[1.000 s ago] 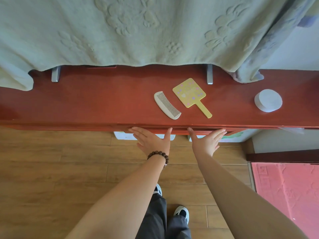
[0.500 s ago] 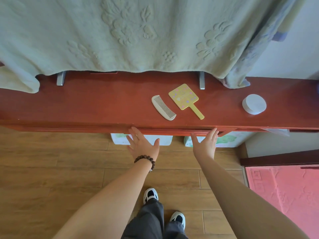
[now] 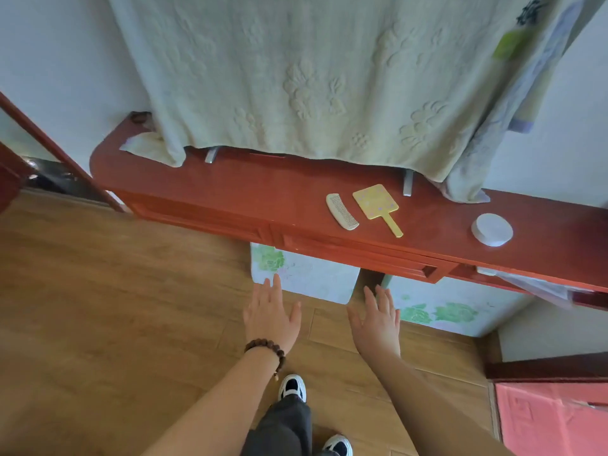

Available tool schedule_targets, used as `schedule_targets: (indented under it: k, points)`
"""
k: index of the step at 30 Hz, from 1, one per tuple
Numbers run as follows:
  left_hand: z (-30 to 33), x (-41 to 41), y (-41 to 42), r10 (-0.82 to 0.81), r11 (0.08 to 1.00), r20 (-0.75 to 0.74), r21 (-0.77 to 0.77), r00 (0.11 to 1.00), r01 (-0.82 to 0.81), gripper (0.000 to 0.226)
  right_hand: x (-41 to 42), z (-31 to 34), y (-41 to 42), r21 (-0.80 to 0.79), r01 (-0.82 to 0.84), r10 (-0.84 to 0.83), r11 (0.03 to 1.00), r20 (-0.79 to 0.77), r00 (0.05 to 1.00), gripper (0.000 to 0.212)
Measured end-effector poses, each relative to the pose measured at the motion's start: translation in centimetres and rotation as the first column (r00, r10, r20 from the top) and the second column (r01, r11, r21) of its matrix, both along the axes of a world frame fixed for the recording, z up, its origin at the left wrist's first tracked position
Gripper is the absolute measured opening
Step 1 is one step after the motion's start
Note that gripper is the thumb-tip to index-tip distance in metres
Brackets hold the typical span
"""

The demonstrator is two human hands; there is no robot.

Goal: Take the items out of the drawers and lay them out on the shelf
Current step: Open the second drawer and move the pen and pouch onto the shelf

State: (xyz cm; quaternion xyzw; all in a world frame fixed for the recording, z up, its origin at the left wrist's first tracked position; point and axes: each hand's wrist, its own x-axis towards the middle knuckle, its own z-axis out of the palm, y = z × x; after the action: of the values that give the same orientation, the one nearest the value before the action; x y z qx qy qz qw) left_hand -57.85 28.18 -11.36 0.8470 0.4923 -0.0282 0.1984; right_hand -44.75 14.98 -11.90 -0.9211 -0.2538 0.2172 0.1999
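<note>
A white comb (image 3: 341,212) and a yellow hand mirror (image 3: 377,207) lie side by side on the red wooden shelf (image 3: 250,195). A round white jar (image 3: 492,229) stands further right on it. The drawer fronts (image 3: 358,255) under the shelf's top look pushed in. My left hand (image 3: 270,319), with a bead bracelet at the wrist, and my right hand (image 3: 377,322) hover palms down over the floor, in front of and below the drawers. Both hold nothing and their fingers are spread.
A pale green towel (image 3: 312,77) hangs down to the back of the shelf. Two floral-patterned boxes (image 3: 306,274) stand under the shelf. A sheet of paper (image 3: 533,286) sticks out below the shelf at right. A pink mat (image 3: 556,419) lies at lower right.
Both hands have drawn back from the shelf's front edge toward me. The view has pulled back and turned left, showing the shelf's left end and the drawer fronts.
</note>
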Motion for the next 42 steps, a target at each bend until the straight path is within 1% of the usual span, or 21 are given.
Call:
schedule_targets:
  k: [3, 7, 13, 16, 19, 22, 25, 29, 35, 39, 42]
  points:
    - [0.8, -2.6, -0.6, 0.028, 0.999, -0.029, 0.026, 0.999, -0.028, 0.070, -1.8, 0.5, 0.6, 0.005, -0.042, 0.042, 0.999, 0.001, 0.999, 0.057]
    - [1.9, -5.2, 0.6, 0.090, 0.994, -0.026, 0.067, 0.996, -0.088, 0.069, -3.8, 1.2, 2.4, 0.032, -0.108, 0.108, 0.994, 0.021, 0.994, 0.057]
    - [1.9, -7.0, 4.1, 0.080, 0.995, -0.011, 0.060, 0.997, -0.080, 0.067, -6.2, 1.7, 5.6, 0.021, -0.115, 0.114, 0.993, 0.046, 0.992, 0.057]
    - [1.5, -8.1, 7.3, 0.085, 0.995, 0.013, 0.041, 0.996, -0.086, 0.067, -7.9, 1.2, 8.3, 0.001, -0.080, 0.080, 0.997, 0.040, 0.996, 0.056]
    - [1.1, -9.8, 12.2, 0.064, 0.997, 0.044, 0.041, 0.997, -0.066, 0.068, -10.3, 0.4, 12.6, -0.015, -0.038, 0.038, 0.999, 0.031, 0.999, 0.055]
    - [0.8, -12.1, 18.5, -0.018, 0.998, 0.041, 0.060, 0.999, 0.015, 0.067, -13.4, -0.3, 18.5, -0.007, 0.023, -0.023, 1.000, 0.018, 1.000, 0.054]
    - [0.7, -14.9, 25.3, -0.105, 0.992, 0.005, 0.074, 0.994, 0.104, 0.067, -16.8, -0.3, 24.3, 0.019, 0.114, -0.114, 0.993, -0.010, 0.993, 0.055]
    - [0.9, -17.9, 32.1, -0.178, 0.979, -0.032, 0.091, 0.984, 0.180, 0.067, -20.4, 0.2, 30.0, 0.015, 0.215, -0.214, 0.977, -0.038, 0.976, 0.055]
    - [0.3, -18.7, 36.3, -0.267, 0.963, -0.032, 0.033, 0.963, 0.268, 0.067, -22.4, 0.4, 34.2, -0.023, 0.275, -0.276, 0.961, -0.018, 0.961, 0.054]
    - [-0.4, -18.3, 38.1, -0.269, 0.963, -0.018, 0.003, 0.963, 0.269, 0.066, -21.8, 0.0, 35.7, -0.048, 0.289, -0.291, 0.956, -0.027, 0.956, 0.053]
    - [-1.1, -17.7, 39.2, -0.255, 0.967, -0.003, -0.024, 0.967, 0.255, 0.065, -20.9, -0.6, 36.8, -0.037, 0.308, -0.310, 0.951, -0.043, 0.950, 0.053]
